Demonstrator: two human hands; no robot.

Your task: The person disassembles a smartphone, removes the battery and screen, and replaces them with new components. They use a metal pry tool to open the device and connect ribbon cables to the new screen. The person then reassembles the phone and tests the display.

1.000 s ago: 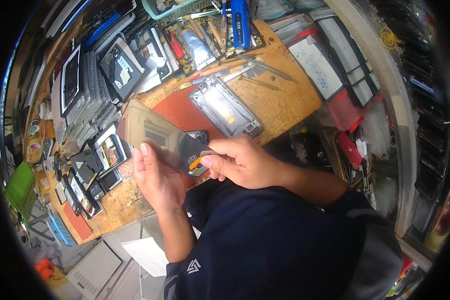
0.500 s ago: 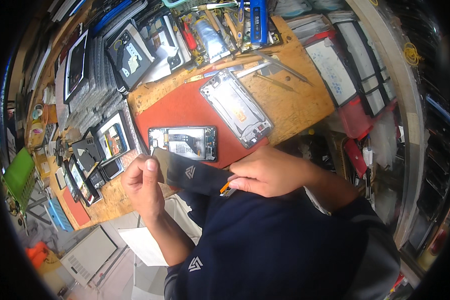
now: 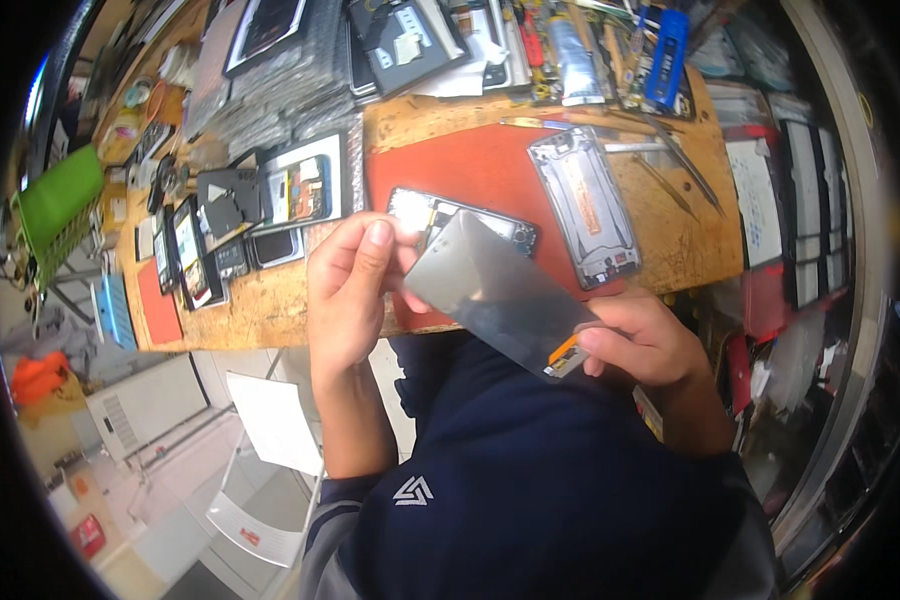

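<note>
A dark glossy phone screen (image 3: 500, 295) is held tilted in front of my body, with an orange-and-metallic flex connector (image 3: 568, 355) at its lower right end. My right hand (image 3: 640, 340) grips that end, thumb on top near the connector. At the upper left end, my left hand (image 3: 355, 275) is closed in a pinch, lower fingers against the screen's edge. Whatever lies between its thumb and forefinger is too small to make out. Behind the screen, partly covered by it, an opened phone (image 3: 505, 228) with bare inner parts lies on a red mat (image 3: 460, 155).
A silver phone frame (image 3: 585, 205) lies at the mat's right edge. Beyond it are tweezers (image 3: 685, 165), a blue tool (image 3: 667, 60) and a tube (image 3: 575, 60). Bubble-wrapped stacks (image 3: 270, 100) and dismantled devices (image 3: 305, 190) crowd the left of the wooden bench (image 3: 270, 300).
The view has shifted, so the bench sits further up and right. The screen has turned from nearly level to steeply slanted, its glossy face now showing; both hands remain at its ends.
</note>
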